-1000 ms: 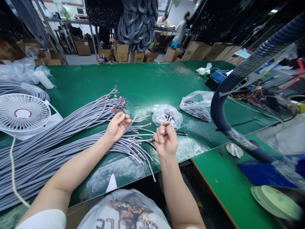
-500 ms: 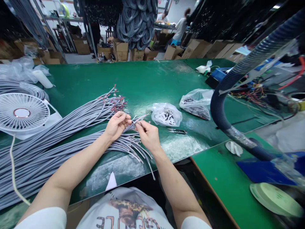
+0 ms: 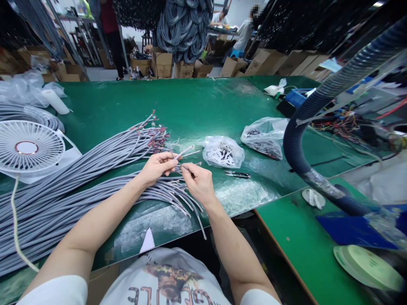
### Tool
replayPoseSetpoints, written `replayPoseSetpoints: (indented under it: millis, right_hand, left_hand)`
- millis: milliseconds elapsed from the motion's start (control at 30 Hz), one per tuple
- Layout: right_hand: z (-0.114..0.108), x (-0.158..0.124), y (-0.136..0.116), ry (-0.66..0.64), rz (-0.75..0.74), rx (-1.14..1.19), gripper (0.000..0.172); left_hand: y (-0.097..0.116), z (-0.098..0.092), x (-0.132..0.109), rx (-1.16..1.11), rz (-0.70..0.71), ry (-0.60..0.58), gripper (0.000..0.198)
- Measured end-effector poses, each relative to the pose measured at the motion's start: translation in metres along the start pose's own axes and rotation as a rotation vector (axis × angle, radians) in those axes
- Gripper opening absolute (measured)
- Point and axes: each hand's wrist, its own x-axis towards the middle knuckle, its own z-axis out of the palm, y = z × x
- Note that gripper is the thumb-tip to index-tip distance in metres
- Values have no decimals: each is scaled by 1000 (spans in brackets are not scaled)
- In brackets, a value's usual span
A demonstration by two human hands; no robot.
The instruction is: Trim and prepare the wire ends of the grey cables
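A big pile of grey cables (image 3: 73, 182) lies across the green table (image 3: 190, 110), their stripped ends with red and white wires pointing right. My left hand (image 3: 158, 166) is closed round one grey cable end, lifted a little above the pile. My right hand (image 3: 199, 181) pinches the thin wires at the tip of that same cable, just right of my left hand. Small black snips (image 3: 237, 174) lie on the table to the right of my hands.
Two clear plastic bags of small parts (image 3: 222, 152) (image 3: 263, 137) lie right of the snips. A white fan (image 3: 27, 148) stands at the left. A thick blue ribbed hose (image 3: 318, 106) arches over the right side. Cardboard boxes and people stand beyond the table.
My right hand moved left from beside the snips to the cable end held by my left hand, leaving the snips on the table. The left hand stayed on the cable.
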Motion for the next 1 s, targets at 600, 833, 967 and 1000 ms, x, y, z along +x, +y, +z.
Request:
replayPoseSetpoints:
  millis: [600, 833, 967, 1000]
  right_hand:
    - [-45, -52, 13, 46, 274, -31, 19]
    - [-44, -50, 86, 126, 284, -163, 29]
    - [-36, -51, 98, 34, 245, -335, 33]
    - [-38, -51, 99, 26, 231, -362, 33]
  left_hand:
    - [4, 7, 0, -71, -8, 38, 28]
    - [9, 13, 9, 40, -20, -103, 24]
    - [17, 20, 19, 26, -79, -217, 27]
    - [18, 21, 21, 16, -106, -219, 28]
